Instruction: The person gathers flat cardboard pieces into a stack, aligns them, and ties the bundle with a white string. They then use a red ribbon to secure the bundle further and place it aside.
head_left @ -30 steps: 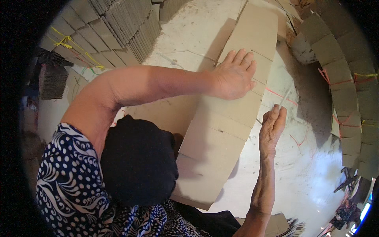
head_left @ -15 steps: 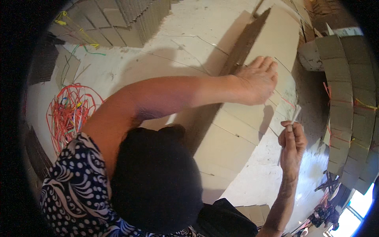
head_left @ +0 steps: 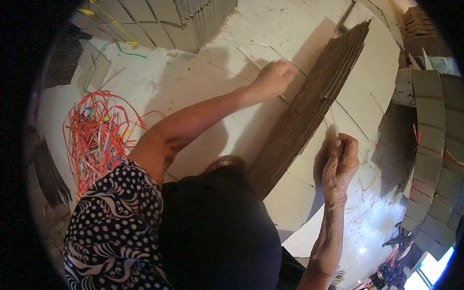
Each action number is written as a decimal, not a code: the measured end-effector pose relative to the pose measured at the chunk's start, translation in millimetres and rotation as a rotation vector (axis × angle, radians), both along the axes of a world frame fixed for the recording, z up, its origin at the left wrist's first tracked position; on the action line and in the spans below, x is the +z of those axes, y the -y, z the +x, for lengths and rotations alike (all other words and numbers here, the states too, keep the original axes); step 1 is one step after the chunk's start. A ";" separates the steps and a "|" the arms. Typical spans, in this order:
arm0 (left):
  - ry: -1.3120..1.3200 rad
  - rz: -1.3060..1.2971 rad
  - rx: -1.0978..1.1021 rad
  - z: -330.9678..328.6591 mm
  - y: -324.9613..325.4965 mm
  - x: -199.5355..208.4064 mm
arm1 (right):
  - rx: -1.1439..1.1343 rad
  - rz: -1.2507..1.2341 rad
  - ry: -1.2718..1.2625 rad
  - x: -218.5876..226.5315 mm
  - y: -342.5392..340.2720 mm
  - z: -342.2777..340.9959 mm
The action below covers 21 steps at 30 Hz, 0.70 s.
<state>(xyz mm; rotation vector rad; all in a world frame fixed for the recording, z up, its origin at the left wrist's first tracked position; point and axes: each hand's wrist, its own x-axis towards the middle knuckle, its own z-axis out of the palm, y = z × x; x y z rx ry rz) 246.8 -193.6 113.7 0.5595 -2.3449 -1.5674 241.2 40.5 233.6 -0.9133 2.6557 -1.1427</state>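
Observation:
A long stack of grey-brown cardboard pieces (head_left: 367,99) lies slantwise on the pale floor, its corrugated edges (head_left: 311,113) facing left. My right hand (head_left: 340,162) is over the stack's right side, thumb and fingers pinched on the end of a white strap (head_left: 332,121). Just left of the stack, my left hand (head_left: 276,78) is low over the floor, its fingers smeared by motion. A thin white strip (head_left: 249,58) on the floor runs toward that hand; whether the fingers grip it cannot be made out.
A tangle of red and other coloured straps (head_left: 96,140) lies at the left. More cardboard stacks stand at the far left (head_left: 159,21) and along the right (head_left: 429,130), some tied with red and yellow straps. Dark cardboard bundles (head_left: 63,58) sit at the left rim.
My left hand has left the top of the cardboard stack and moved to the floor on its left. My right hand, still pinching the white strap, is closer over the stack. The view has shifted.

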 end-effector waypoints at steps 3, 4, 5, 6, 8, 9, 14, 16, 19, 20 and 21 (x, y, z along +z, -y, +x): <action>-0.201 -0.746 -0.163 23.7 7.8 -63.8 | 0.056 0.058 -0.041 -1.5 0.2 -2.8; -0.105 -0.780 -0.175 22.9 5.7 -69.8 | 0.082 0.070 -0.081 -1.8 -0.9 -3.1; -0.008 -0.815 -0.188 22.2 1.9 -75.6 | 0.085 0.084 -0.042 1.9 -2.6 -2.0; 0.093 -0.860 -0.196 23.3 2.2 -76.9 | 0.092 0.070 -0.035 3.0 -2.6 -0.9; 0.046 -0.861 -0.413 16.8 16.6 -87.2 | 0.108 0.042 -0.018 5.1 -3.6 0.8; 0.026 -0.858 -0.525 15.4 22.0 -94.9 | 0.119 0.059 -0.015 6.4 -4.9 1.7; 0.312 -0.654 -0.721 21.4 16.3 -90.4 | 0.062 0.064 0.025 0.1 -19.2 -4.2; 0.302 -0.708 -0.771 33.3 22.6 -74.6 | 0.041 0.031 0.015 -2.8 -27.5 -7.1; 0.364 -0.722 -0.769 52.0 30.7 -67.0 | 0.054 0.047 0.009 -3.9 -34.8 -6.9; 0.379 -0.729 -0.759 57.2 29.4 -68.3 | 0.064 0.035 0.033 -1.8 -34.9 -9.2; 0.390 -0.738 -0.754 62.5 28.2 -69.0 | 0.069 0.024 0.055 0.2 -35.1 -10.4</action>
